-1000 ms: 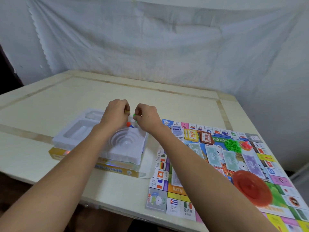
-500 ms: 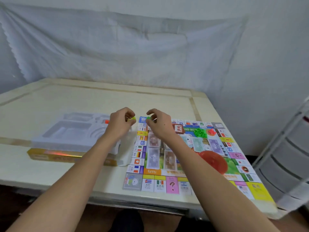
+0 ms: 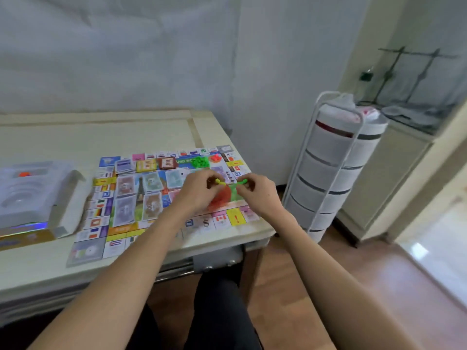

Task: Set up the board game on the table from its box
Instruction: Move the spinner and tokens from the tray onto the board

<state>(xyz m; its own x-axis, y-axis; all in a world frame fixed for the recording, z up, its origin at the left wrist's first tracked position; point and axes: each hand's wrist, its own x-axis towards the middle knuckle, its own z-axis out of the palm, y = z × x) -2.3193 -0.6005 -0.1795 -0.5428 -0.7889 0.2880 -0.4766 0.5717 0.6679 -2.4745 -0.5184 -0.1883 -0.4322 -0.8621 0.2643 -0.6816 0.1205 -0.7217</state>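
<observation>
Nearest, two bare forearms reach up over the near edge of the table [image 3: 38,274] and meet above the game board [image 3: 131,198], which serves as the landmark here. The left hand [image 3: 199,190] hovers over the board's right half with its fingers curled, pinching a small yellow piece [image 3: 220,182] at the fingertips. The right hand [image 3: 257,195] is just beside it, over the board's right edge, fingers likewise curled and pinching a small green piece [image 3: 242,182]. The two pieces are close together but apart, held above the board rather than resting on it. Directly under and between the hands a red disc [image 3: 219,198] lies on the board, partly hidden by them.

Further in, paper money [image 3: 126,195] is laid out in rows across the middle of the board. Beyond the hands, near the board's far edge, sit a heap of green pieces [image 3: 200,161] and, just right of it, a heap of red pieces [image 3: 215,157]; small card stacks [image 3: 146,164] lie along the same edge to the left.

Left of the board, well apart from both hands, stands the game box [image 3: 22,236] with a white plastic tray [image 3: 27,190] in it; something orange [image 3: 24,174] shows in a far compartment, too blurred to identify.

Right of the board, off the table, a white drawer cart [image 3: 336,173] stands on the floor.
</observation>
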